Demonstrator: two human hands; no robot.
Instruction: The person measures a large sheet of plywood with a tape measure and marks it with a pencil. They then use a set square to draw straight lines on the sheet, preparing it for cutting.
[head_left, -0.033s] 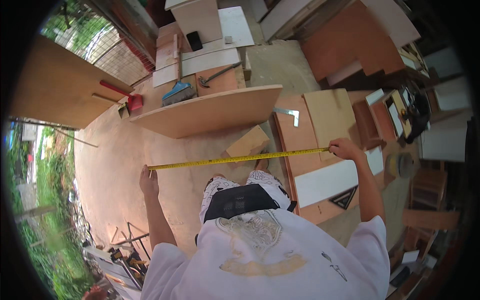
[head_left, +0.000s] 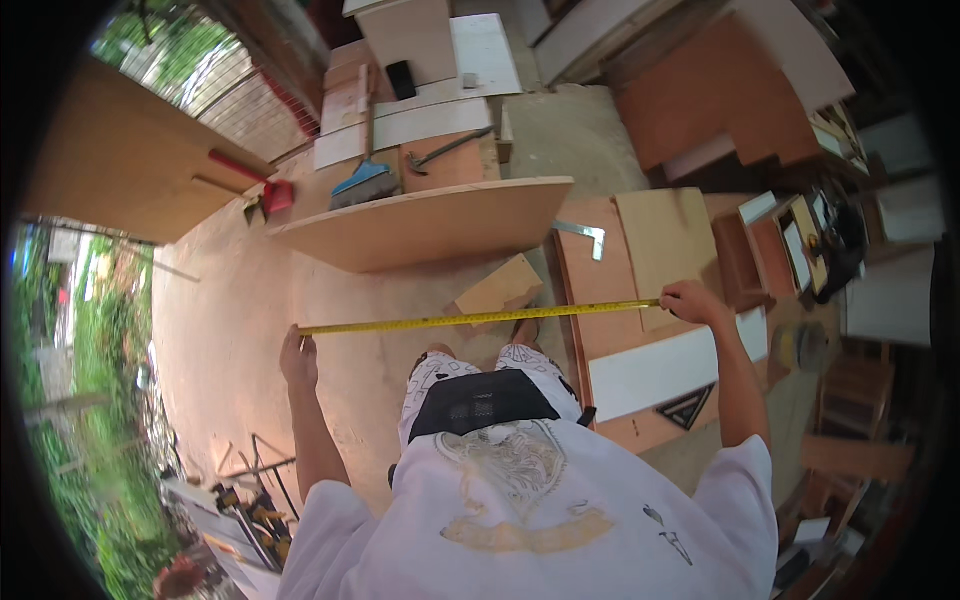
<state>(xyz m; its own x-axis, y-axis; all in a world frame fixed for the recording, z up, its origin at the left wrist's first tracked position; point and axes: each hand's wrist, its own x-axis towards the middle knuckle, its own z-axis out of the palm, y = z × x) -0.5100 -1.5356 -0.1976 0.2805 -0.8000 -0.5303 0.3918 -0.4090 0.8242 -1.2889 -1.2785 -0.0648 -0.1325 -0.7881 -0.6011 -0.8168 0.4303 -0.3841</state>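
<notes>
Yellow tape measure [head_left: 480, 318], drawn out as one long, narrow band, crosses the middle of the frame, its right end slightly higher than its left. It passes in front of the person's knees, above the floor [head_left: 225, 370] at left and centre and over the brown panel [head_left: 612, 290] at right. The face is bright yellow, glossier toward the right, with dark graduation marks in a fine row along it; the figures are too small to read.

Both hands grip it: the right hand [head_left: 692, 302], right of centre, is closed around one end, and the left hand [head_left: 299, 360], left of centre, pinches the other between thumb and fingers. Whether the right hand also covers a case, I cannot tell.

As for print, the white shirt [head_left: 620, 480] at the bottom carries a large grey-and-tan design over the chest and a small dark motif lower right of it. The black waist piece [head_left: 520, 397] just above bears a small pale patterned patch, too blurred to make out.
</notes>
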